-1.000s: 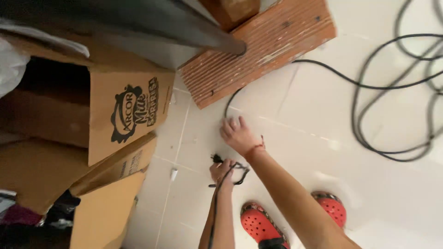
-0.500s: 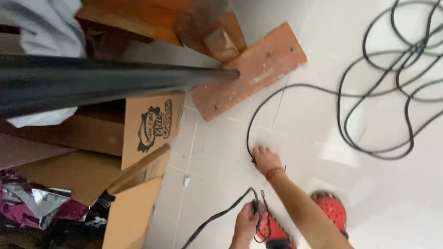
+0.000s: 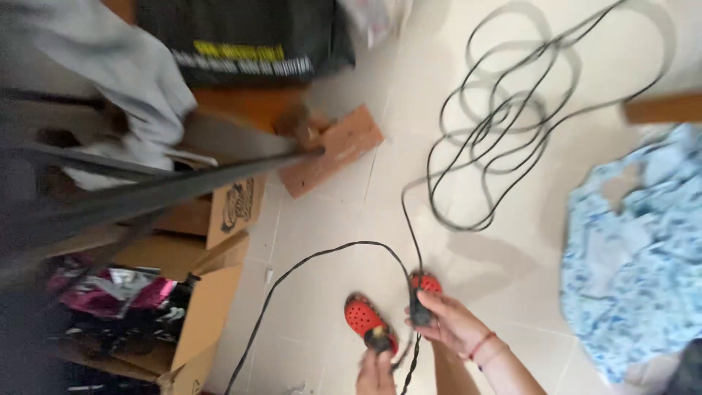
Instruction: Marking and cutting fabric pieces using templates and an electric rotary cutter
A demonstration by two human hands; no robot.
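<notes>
right hand (image 3: 452, 322): I see it clenched round a black plug or connector block (image 3: 420, 313), fingers wrapped from the right, thumb side up. Reads as a pinch to keep the end steady above the floor.
left hand (image 3: 376, 369): at the bottom edge of the floor view, half cut off. Closed on a small dark round piece (image 3: 379, 340) with a bit of yellow; blurred, so I can't say what it is.
cable (image 3: 322, 254): black lead arcs up from the block, loops over the tiles and runs down toward the bottom edge by the cardboard box (image 3: 205, 322). A second stretch climbs to the loose coil (image 3: 504, 132) near the top right of the floor, well apart from both hands. Coil lies slack and flat, so no pull on the held end.
short tail (image 3: 408, 369): hangs between the two hands, looks twisted.
feet: red clogs (image 3: 364, 316) just beside the block, person standing right over the work.
floor (image 3: 329, 219): pale tile carries it all.
brick (image 3: 333, 150): flat on the tiles, near the left clutter, touching a dark pole (image 3: 183, 192) end.
blue cloth (image 3: 636, 256): heaped at the right edge, clear of the cable.
</notes>
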